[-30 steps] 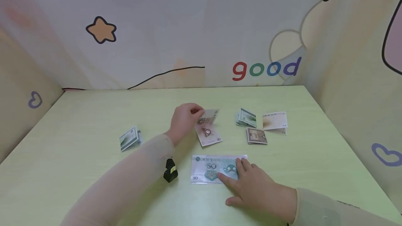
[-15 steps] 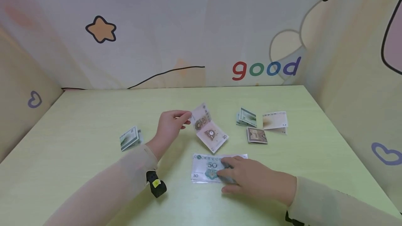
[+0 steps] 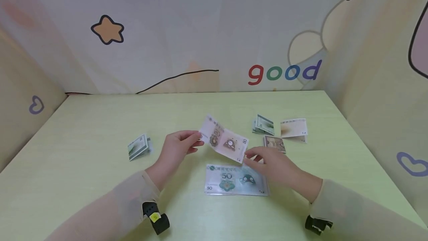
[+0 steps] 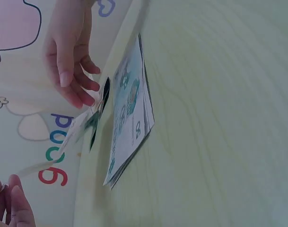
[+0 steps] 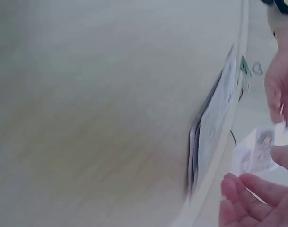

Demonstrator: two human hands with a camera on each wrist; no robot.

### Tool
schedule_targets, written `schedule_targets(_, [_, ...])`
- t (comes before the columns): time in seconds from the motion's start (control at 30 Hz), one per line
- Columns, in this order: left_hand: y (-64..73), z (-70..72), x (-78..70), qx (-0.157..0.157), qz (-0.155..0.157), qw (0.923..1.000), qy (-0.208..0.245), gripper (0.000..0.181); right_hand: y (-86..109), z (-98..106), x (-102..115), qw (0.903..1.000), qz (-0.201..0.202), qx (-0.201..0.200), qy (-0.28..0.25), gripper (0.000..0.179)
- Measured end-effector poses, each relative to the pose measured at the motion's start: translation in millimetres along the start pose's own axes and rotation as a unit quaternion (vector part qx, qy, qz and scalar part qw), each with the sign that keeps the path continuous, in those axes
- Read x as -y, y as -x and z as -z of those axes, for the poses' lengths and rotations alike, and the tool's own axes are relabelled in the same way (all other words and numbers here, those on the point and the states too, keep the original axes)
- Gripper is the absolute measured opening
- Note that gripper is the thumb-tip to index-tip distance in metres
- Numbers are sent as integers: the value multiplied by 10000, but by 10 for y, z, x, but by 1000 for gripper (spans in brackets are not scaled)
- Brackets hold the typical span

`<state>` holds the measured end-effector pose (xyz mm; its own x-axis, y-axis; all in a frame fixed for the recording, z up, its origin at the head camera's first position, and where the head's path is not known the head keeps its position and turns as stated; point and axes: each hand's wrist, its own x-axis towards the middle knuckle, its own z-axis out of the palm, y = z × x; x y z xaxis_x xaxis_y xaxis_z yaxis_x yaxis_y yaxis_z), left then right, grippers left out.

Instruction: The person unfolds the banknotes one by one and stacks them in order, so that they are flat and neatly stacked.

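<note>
A creased pinkish play banknote [image 3: 230, 143] marked 20 is held up by its left end between the thumb and fingers of my left hand [image 3: 177, 148]. My right hand [image 3: 279, 164] is at the note's right end, thumb and fingers spread around the corner without a visible pinch. In the left wrist view the fingers of the right hand [image 4: 70, 61] look loosely bent. Just below the raised note, a small flat stack of 50 banknotes [image 3: 227, 181] lies on the table. The right wrist view shows the pink note [image 5: 259, 149] between both hands.
Folded green notes [image 3: 138, 148] lie at the left. Toward the back right are more folded green notes [image 3: 264, 125], a folded pale note [image 3: 293, 127] and a brown note [image 3: 275, 143] partly behind the right hand. A printed backdrop [image 3: 167, 29] borders the pale green table [image 3: 100, 122].
My left hand has drawn the pink note down and left, and its fold has opened wider. My right hand has lifted off the 50 notes and moved up to the pink note's right end.
</note>
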<state>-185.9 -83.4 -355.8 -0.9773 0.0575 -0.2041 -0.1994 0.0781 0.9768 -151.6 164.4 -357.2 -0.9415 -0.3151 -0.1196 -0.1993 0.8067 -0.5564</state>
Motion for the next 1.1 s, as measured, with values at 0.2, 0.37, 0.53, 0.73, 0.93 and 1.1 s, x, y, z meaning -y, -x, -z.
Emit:
schedule_targets(0.2, [131, -32, 10, 242, 88, 9988, 425, 24, -86, 61, -135, 9938, -198, -280, -1058, 27])
schedule_targets(0.37, [194, -27, 35, 449, 250, 9975, 486, 28, -120, 92, -239, 9791, -568, -477, -1893, 24])
schedule_targets(0.53, [189, 19, 101, 813, 541, 9952, -81, 29, -123, 103, -284, 9689, -778, -467, -2301, 27])
schedule_targets(0.73, [171, 76, 156, 1019, 645, 9899, -750, 27, -95, 100, -298, 9665, -800, -370, -2411, 30])
schedule_targets(0.93, [199, 94, 148, 1177, 637, 9843, -1151, 24, -60, 114, -311, 9651, -770, -361, -2478, 29])
schedule_targets(1.1, [243, 102, 137, 1356, 549, 9708, -1900, 22, -34, 122, -317, 9683, -717, -301, -2375, 28])
